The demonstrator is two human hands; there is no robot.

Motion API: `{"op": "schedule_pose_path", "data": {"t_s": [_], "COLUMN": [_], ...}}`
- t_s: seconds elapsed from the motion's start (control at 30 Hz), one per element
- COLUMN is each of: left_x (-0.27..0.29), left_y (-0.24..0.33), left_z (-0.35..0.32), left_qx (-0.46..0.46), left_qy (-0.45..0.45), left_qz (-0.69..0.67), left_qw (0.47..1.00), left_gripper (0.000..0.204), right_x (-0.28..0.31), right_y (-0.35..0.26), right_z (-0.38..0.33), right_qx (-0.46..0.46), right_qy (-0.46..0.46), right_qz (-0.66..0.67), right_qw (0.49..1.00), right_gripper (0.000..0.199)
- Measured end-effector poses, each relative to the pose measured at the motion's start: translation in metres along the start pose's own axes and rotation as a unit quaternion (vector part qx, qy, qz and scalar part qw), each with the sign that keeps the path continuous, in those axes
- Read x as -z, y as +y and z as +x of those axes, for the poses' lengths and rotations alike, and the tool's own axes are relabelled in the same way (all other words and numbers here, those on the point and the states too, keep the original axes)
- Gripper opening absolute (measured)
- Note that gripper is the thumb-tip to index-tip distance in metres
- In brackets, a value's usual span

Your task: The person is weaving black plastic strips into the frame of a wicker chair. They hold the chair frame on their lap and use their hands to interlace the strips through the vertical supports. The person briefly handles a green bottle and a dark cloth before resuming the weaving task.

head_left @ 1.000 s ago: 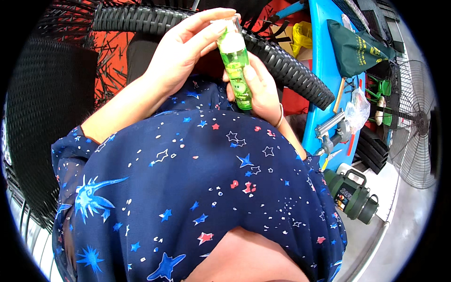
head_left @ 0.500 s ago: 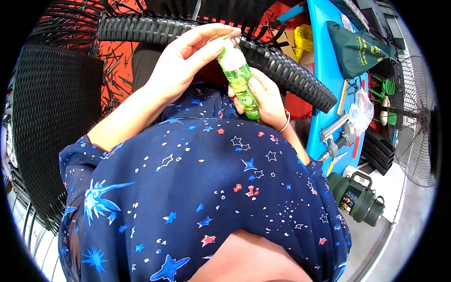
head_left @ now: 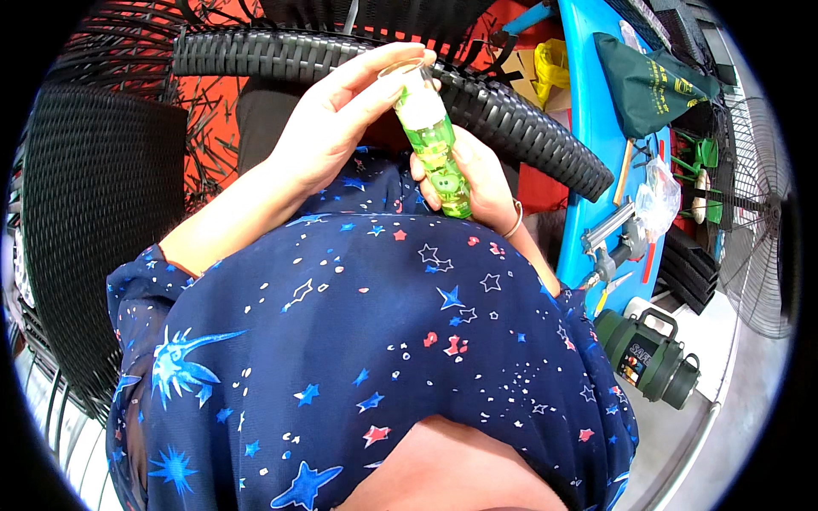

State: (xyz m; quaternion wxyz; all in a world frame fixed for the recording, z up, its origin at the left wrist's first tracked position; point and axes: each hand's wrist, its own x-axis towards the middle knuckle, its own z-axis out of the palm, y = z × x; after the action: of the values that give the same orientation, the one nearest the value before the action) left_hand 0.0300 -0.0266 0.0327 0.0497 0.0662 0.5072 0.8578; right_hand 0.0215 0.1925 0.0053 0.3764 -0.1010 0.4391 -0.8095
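1. From my head view, I see the bottle (head_left: 432,140) between both hands, just above the starry top (head_left: 375,298), tilted with its upper end leaning left.
2. Here I see the left hand (head_left: 328,115) pinching that upper end between thumb and fingers; whether its clear rim is loose, I cannot tell.
3. I see the right hand (head_left: 484,175) wrapped round the bottle's lower part.
4. Behind the hands I make out a black woven rail (head_left: 532,132); to the right, a blue surface (head_left: 588,119) carries a green bag (head_left: 652,94).
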Motion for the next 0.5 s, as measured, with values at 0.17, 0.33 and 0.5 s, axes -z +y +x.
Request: {"op": "schedule_pose_path", "data": {"t_s": [0.17,0.33,0.5], "left_x": [-0.002,-0.004,0.004], "left_y": [-0.001,0.009,-0.005], "left_z": [-0.003,-0.005,-0.001], "left_qx": [0.030,0.070,0.011], "left_qy": [-0.088,-0.022,-0.005], "left_qz": [-0.039,0.089,0.006], "left_qw": [0.995,0.993,1.000], "left_gripper": [0.063,0.071,0.059], "right_x": [-0.006,-0.010,-0.003], "right_y": [-0.005,-0.006,-0.003], "right_z": [0.002,0.000,0.003], "right_qx": [0.005,-0.008,0.013], "right_qy": [0.011,0.010,-0.001], "right_qz": [-0.096,-0.110,-0.125], "right_qw": [0.995,0.994,0.992], "right_gripper": [0.042,0.053,0.049]}}
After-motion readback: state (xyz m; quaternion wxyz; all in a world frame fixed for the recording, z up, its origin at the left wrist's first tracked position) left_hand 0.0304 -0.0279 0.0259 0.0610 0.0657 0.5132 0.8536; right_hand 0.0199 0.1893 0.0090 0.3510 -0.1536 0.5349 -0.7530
